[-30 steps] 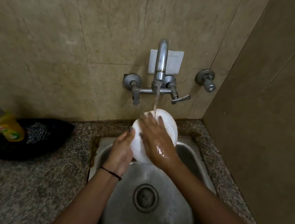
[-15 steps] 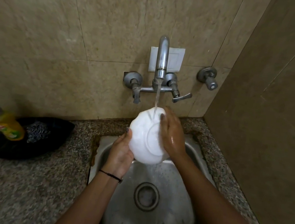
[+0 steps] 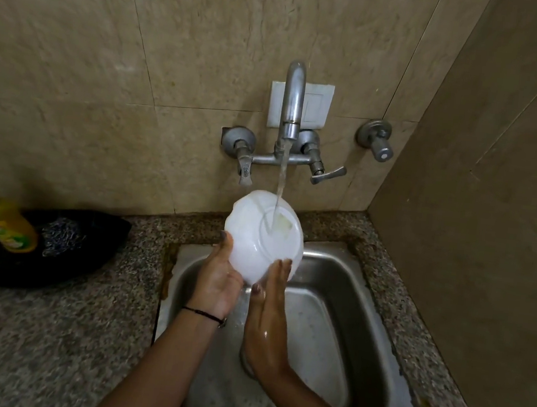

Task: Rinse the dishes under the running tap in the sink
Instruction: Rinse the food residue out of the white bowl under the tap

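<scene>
Left hand [image 3: 218, 276]: I see it gripping the bowl [image 3: 256, 235] by its left rim.
Right hand [image 3: 267, 317]: fingers straight, pressed together, touching the lower rim.
Room: sink [image 3: 347, 279] open beneath fingers.

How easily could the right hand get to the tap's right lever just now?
Probably yes. The right hand only rests flat against the white bowl, which the left hand holds, and the space beside the bowl up to the lever looks free.
</scene>
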Demonstrator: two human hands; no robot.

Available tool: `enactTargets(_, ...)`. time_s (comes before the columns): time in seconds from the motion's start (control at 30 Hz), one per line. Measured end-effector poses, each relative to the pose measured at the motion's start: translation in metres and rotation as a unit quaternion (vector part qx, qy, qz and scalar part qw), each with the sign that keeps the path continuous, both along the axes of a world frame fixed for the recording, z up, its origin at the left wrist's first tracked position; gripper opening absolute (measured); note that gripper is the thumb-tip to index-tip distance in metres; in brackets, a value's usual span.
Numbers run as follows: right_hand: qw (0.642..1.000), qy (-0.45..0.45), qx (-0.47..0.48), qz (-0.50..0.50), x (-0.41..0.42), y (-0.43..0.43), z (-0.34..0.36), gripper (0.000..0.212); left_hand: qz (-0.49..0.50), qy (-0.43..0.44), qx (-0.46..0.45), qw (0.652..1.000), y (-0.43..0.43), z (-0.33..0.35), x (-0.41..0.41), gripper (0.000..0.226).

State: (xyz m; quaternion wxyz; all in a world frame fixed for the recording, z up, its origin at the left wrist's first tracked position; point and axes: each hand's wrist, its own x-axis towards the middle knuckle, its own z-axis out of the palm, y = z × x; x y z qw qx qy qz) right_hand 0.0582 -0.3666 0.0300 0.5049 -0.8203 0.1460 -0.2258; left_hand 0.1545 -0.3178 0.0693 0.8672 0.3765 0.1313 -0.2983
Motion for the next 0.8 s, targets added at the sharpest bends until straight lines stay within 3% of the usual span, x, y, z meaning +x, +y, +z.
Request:
enactTargets(0.1,0.99,-0.03,-0.129,0.052,0.004,-0.02,-0.003,0.057,0.01,0.009,-0.022,1.0,0.001,0.006,0.002,0.056)
enactTargets(0.2,0.945,-0.056,-0.301,0.112,0.022,-0.05,0.009,0.048,-0.002,0.005,-0.029,1.0,0.003,0.01,0.001,0.053)
enactTargets(0.33,0.921,-0.067,-0.368,0.111,0.046,-0.061,0.035,0.047,-0.025,0.002,-0.012,1.0,-0.004,0.014,-0.005,0.052)
enactTargets(0.5,0.836,-0.059,-0.494,0.231,0.016,-0.076,0.023,0.047,-0.022,0.027,-0.005,0.999,-0.003,0.016,-0.007,0.048)
enactTargets(0.63,0.836,-0.029,-0.511,0.198,0.005,-0.097,0.022,0.051,-0.004,0.01,-0.021,1.0,-0.003,0.017,-0.007,0.05)
enactTargets(0.8,0.887,-0.023,-0.431,0.162,0.023,-0.071,0.041,0.057,-0.001,0.018,0.005,1.0,-0.007,0.012,-0.018,0.066)
